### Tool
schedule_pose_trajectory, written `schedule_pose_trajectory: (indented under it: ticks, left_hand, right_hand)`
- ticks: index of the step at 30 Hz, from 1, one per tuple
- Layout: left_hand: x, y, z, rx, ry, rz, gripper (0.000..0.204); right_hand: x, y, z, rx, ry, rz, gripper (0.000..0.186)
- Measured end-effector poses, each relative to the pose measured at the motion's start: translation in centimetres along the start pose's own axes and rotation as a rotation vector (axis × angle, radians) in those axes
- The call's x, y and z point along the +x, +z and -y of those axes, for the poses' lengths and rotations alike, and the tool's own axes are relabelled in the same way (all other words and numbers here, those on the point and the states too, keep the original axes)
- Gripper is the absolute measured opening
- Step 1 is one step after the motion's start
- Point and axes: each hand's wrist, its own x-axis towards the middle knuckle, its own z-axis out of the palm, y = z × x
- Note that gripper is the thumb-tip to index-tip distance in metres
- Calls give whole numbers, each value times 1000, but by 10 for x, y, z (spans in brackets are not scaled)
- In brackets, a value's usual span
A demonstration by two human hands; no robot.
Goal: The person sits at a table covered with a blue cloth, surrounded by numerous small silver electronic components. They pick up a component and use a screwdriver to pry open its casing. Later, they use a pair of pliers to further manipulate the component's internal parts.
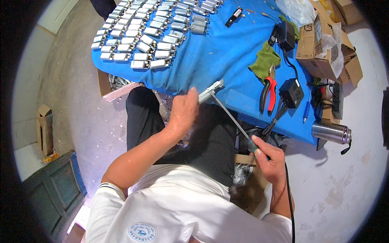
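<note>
My left hand (184, 109) is closed around a slim pale grey plastic piece (207, 92) just off the front edge of the blue-covered table (227, 60). In my right hand (270, 160) is a screwdriver (231, 116), gripped by its teal handle. Its long metal shaft slants up and left, and the tip meets the piece near the far end. Whether the tip is inside a slot or only resting against it, I cannot tell. My left fingers hide the near part of the piece. Both hands are above my lap.
Rows of small silver rectangular blocks (139, 65) cover the table's far left. To the right lie red-and-black pliers (269, 91), a green cloth (263, 60), black adapters (291, 94), a blue pen (307, 106) and a steel flask (330, 132). An opened cardboard box (314, 50) stands behind.
</note>
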Motion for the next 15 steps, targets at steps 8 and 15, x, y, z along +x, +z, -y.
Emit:
schedule_pose_trajectory:
  ticks: [8,15]
  left_hand:
    - [-2,-2,-4,19,5,31,54]
    - [-3,2,-3,9,35,10,56]
  right_hand:
    - [-8,-9,22,-220,-88,-15,36]
    - [-5,-9,12,-151,-49,34,36]
